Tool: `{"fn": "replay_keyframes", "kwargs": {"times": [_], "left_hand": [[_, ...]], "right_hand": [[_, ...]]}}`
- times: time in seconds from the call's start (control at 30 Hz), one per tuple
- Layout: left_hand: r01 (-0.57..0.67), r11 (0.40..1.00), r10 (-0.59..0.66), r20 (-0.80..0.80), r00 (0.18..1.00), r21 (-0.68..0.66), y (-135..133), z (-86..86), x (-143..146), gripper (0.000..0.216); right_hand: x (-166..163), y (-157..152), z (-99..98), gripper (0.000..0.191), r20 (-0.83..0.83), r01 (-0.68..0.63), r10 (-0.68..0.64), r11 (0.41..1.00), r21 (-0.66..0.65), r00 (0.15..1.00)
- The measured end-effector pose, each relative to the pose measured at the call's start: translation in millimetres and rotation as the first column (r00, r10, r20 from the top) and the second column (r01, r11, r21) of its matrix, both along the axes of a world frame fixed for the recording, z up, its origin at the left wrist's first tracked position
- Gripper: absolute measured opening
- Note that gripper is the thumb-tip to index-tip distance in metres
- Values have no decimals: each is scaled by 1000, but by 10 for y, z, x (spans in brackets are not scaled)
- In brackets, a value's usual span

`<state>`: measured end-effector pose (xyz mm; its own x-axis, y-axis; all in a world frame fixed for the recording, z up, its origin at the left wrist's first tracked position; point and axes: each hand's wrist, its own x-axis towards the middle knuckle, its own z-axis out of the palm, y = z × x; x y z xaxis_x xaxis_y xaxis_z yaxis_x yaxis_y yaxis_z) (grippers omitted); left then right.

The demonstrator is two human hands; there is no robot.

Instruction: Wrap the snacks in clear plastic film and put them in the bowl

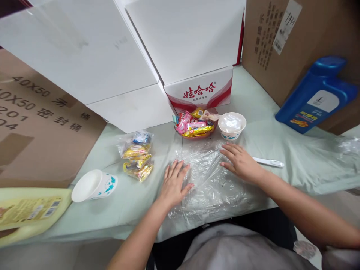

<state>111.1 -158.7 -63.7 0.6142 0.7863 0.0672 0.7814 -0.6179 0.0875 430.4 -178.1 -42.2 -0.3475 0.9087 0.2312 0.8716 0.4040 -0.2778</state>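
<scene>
A clear plastic sheet or bag (208, 187), wrinkled and shiny, lies flat on the green cloth in front of me. My left hand (174, 183) rests on its left side with the fingers spread. On its upper right side lies my right hand (237, 161), also with fingers apart and holding nothing. Just beyond the plastic stands a bowl of wrapped snacks (197, 125) in pink, red and yellow. Beside that bowl is a white paper bowl (232, 125) with clear plastic inside. A white-handled tool (268, 162) lies partly hidden behind my right wrist.
Several wrapped snacks (137, 155) lie in a column at left. A paper cup (95, 185) lies tipped near a yellow bottle (33, 212). White boxes (197, 90) stand at the back, cardboard cartons (42, 123) at the sides. A blue bottle (315, 97) stands at right.
</scene>
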Motion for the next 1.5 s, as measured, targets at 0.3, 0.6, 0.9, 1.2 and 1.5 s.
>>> {"fn": "replay_keyframes", "kwargs": {"times": [0.3, 0.6, 0.9, 1.2, 1.5], "left_hand": [[-113, 979, 71, 235, 969, 171, -23, 20, 48, 35], [387, 916, -353, 237, 905, -111, -639, 232, -101, 27], [135, 844, 151, 473, 868, -518, -638, 348, -347, 12], [-329, 846, 529, 575, 625, -420, 16, 139, -39, 27], [-548, 828, 557, 291, 778, -118, 173, -46, 92, 29]], "right_hand": [[66, -829, -154, 48, -121, -407, 391, 898, -166, 912], [259, -1007, -183, 12, -247, -233, 232, 972, 29, 941], [381, -904, 27, 21, -504, -264, 82, 916, -303, 860], [59, -297, -42, 30, -456, 252, -368, 921, -296, 811], [-108, 118, -190, 30, 137, 456, -438, 876, -158, 889]]}}
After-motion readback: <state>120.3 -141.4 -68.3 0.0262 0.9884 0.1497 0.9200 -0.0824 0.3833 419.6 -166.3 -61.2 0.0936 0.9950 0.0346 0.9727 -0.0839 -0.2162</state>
